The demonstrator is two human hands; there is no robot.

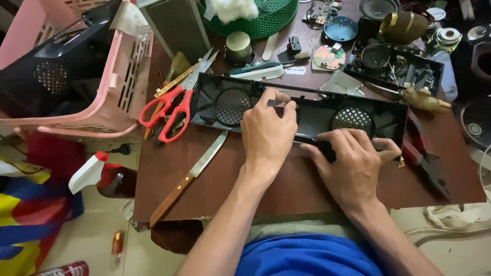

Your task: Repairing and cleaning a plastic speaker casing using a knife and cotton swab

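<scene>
We press both hands into a long black speaker housing [302, 110] lying open across the brown table [286, 186]. A slip could crack its thin rim or knock the red-handled scissors [169, 115] just left of it. Our left hand [267, 134] curls fingers over the middle; our right hand [353, 163] pinches its near edge.

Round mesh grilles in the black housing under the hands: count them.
2: one round grille left of the left hand, one above the right hand. The hands may hide more.
</scene>
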